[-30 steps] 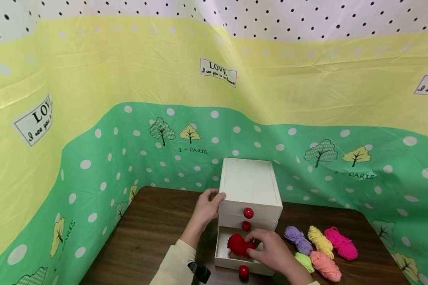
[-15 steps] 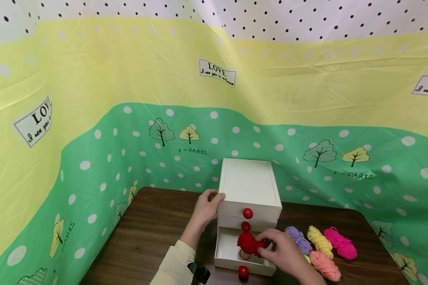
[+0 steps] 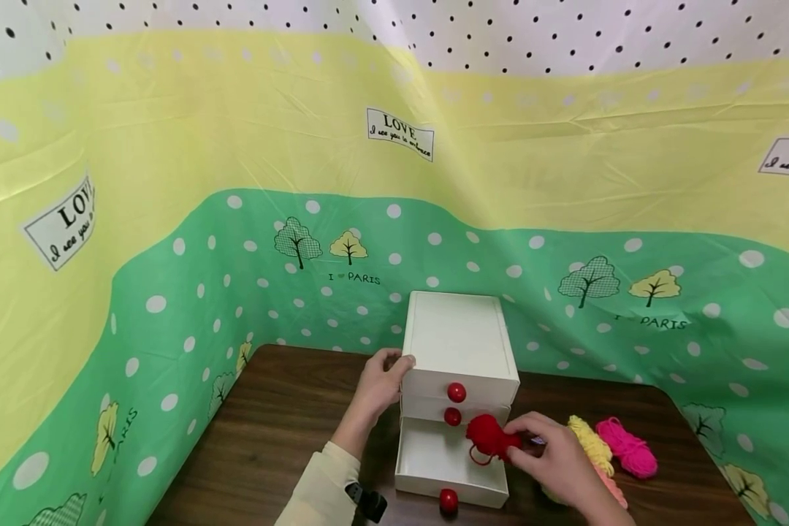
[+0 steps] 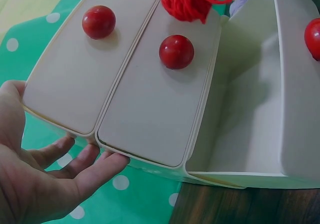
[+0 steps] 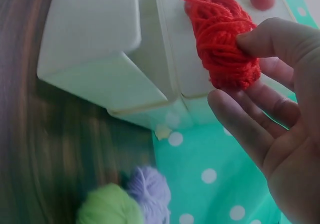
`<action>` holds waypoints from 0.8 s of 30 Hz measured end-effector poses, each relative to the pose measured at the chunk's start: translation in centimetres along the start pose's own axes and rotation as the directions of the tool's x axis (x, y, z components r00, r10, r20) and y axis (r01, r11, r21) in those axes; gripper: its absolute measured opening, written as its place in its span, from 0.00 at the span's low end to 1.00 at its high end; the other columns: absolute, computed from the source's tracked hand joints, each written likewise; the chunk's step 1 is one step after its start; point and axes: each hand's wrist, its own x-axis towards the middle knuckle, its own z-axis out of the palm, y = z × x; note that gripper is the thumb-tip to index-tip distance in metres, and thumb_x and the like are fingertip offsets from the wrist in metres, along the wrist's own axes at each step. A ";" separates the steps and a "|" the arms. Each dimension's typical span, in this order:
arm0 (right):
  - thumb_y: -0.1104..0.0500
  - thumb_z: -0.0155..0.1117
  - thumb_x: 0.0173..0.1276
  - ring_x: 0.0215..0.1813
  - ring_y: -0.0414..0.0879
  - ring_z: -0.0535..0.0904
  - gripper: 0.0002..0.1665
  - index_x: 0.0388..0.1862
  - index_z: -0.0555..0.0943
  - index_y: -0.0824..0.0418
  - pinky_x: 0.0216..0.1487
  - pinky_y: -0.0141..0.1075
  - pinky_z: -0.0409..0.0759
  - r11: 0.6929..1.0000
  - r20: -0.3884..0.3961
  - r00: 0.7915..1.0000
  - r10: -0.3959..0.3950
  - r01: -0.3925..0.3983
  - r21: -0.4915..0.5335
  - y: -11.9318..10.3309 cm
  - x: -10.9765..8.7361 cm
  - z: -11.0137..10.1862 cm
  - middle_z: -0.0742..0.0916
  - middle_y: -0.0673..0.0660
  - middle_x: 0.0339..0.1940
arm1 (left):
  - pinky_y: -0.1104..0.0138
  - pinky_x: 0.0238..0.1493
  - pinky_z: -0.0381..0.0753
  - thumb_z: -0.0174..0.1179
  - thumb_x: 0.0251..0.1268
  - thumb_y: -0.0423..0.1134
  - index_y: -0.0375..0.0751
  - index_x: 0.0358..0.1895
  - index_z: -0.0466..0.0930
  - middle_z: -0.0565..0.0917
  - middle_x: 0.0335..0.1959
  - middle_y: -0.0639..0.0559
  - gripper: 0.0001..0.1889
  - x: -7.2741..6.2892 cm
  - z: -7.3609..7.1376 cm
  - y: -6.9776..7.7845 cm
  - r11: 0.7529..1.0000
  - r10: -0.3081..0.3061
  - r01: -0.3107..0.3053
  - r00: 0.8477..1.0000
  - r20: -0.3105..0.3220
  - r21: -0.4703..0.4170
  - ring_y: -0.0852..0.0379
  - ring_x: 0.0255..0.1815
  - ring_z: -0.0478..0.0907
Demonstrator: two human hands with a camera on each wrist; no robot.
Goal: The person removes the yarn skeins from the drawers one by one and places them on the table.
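Observation:
My right hand [image 3: 555,460] pinches a small skein of red yarn [image 3: 489,436] between thumb and fingers, with a loose loop of yarn hanging from it. It is up over the right side of the pulled-out bottom drawer [image 3: 434,453], whose visible floor is bare. The white three-drawer cabinet [image 3: 460,332] has round red knobs; its upper two drawers are closed. My left hand [image 3: 378,387] rests on the cabinet's left front corner, thumb at the top edge. In the left wrist view, the fingertips [image 4: 120,160] press against the cabinet's side.
Right of the cabinet lie yellow yarn [image 3: 592,442], magenta yarn [image 3: 627,447] and salmon yarn [image 3: 610,486], partly behind my right hand. Green yarn [image 5: 110,206] and purple yarn [image 5: 150,191] lie on the wooden table [image 3: 289,424]. A polka-dot cloth [image 3: 329,307] hangs behind.
My right hand has moved right with the red yarn, lifting it from inside the bottom drawer to above its right side. My left hand stays on the cabinet.

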 end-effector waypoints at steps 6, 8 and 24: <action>0.70 0.79 0.52 0.39 0.33 0.83 0.22 0.36 0.86 0.43 0.35 0.30 0.84 0.999 -0.055 0.998 -0.011 0.009 -0.035 0.7 -0.4 -1.2 0.87 0.42 0.40 | 0.50 0.48 0.86 0.63 0.69 0.55 0.37 0.66 0.74 0.78 0.53 0.41 0.31 0.0 0.0 0.1 1.000 -0.004 0.004 1.000 -0.003 0.000 0.48 0.47 0.77; 0.70 0.80 0.52 0.41 0.32 0.83 0.23 0.36 0.86 0.43 0.36 0.30 0.85 0.999 -0.067 0.998 -0.010 0.007 -0.048 1.0 -0.5 -1.5 0.88 0.44 0.41 | 0.50 0.49 0.86 0.62 0.69 0.55 0.37 0.66 0.74 0.78 0.54 0.40 0.31 0.1 -0.1 0.1 1.000 -0.010 0.010 1.000 -0.003 0.001 0.48 0.48 0.77; 0.60 0.83 0.54 0.41 0.30 0.80 0.17 0.39 0.88 0.43 0.35 0.29 0.79 0.963 -0.158 0.981 0.113 -0.147 -0.228 4.3 -2.7 -6.1 0.90 0.48 0.41 | 0.51 0.46 0.86 0.63 0.69 0.55 0.37 0.66 0.74 0.78 0.53 0.40 0.31 0.1 0.0 -0.1 1.000 -0.010 0.010 1.000 -0.006 -0.003 0.48 0.48 0.78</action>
